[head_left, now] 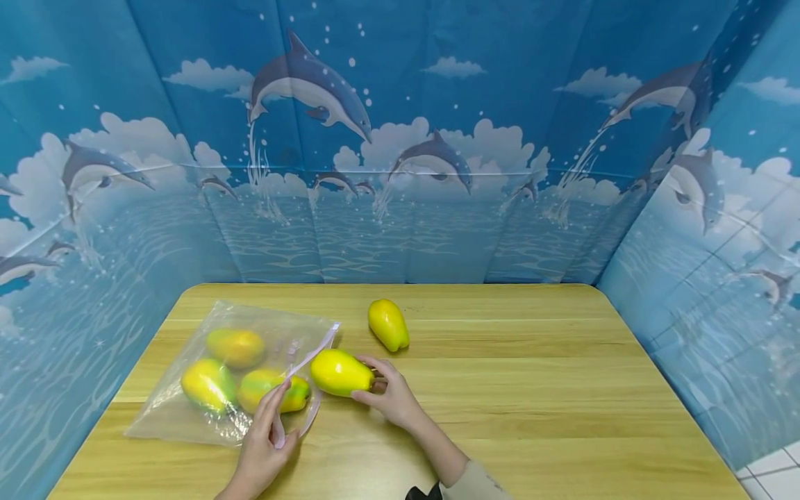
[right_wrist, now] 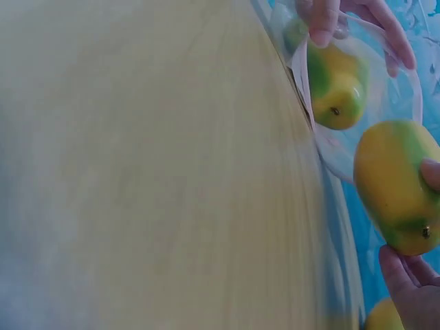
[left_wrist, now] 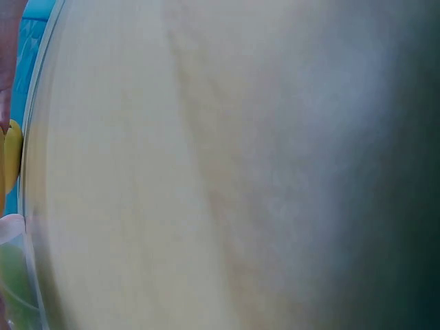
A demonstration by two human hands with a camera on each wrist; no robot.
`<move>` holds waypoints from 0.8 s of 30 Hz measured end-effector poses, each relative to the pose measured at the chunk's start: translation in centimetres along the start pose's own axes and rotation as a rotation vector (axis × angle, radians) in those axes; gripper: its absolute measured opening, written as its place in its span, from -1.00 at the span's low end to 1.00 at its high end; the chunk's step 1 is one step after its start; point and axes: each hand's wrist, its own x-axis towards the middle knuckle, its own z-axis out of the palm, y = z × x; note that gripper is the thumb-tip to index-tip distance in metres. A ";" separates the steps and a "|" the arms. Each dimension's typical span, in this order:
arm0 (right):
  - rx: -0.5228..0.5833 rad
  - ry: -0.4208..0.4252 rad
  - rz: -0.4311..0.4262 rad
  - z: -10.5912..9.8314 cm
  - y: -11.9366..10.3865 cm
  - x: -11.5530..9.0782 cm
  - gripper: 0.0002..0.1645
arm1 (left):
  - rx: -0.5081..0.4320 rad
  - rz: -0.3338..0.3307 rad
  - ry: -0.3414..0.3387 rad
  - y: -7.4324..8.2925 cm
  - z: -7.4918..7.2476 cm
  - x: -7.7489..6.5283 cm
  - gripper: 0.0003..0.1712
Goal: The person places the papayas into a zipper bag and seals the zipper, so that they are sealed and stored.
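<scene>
My right hand (head_left: 392, 394) grips a yellow papaya (head_left: 340, 373) by its narrow end, at the mouth of a clear zip bag (head_left: 275, 316). In the right wrist view the held papaya (right_wrist: 392, 182) shows green patches, and its round end is close to the bag's open rim. My left hand (head_left: 265, 437) pinches the bag's lilac zip edge near the front corner. Inside the bag lie three yellow-green papayas, one of them (head_left: 209, 384) at the left. The left wrist view is mostly blurred, with a bit of the bag (left_wrist: 17, 275) at its edge.
Another papaya (head_left: 388, 325) lies on the wooden table (head_left: 531, 389), behind and right of the held one. A blue curtain (head_left: 400, 229) with dolphins hangs along the table's back and sides.
</scene>
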 end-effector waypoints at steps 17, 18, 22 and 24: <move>-0.075 -0.007 0.001 2.1 1.2 2.4 -0.33 | -0.007 -0.002 -0.005 -0.3 0.1 -0.1 -0.09; -0.088 -0.009 0.004 2.1 1.3 2.6 -0.33 | -0.002 -0.004 -0.009 -0.3 0.1 0.0 -0.08; -0.129 -0.018 0.014 2.5 1.8 3.3 -0.32 | 0.018 -0.026 -0.027 -0.1 -0.1 0.1 -0.06; -0.140 -0.019 0.013 2.6 1.9 3.6 -0.31 | 0.007 -0.026 -0.032 -0.7 0.1 -0.1 -0.06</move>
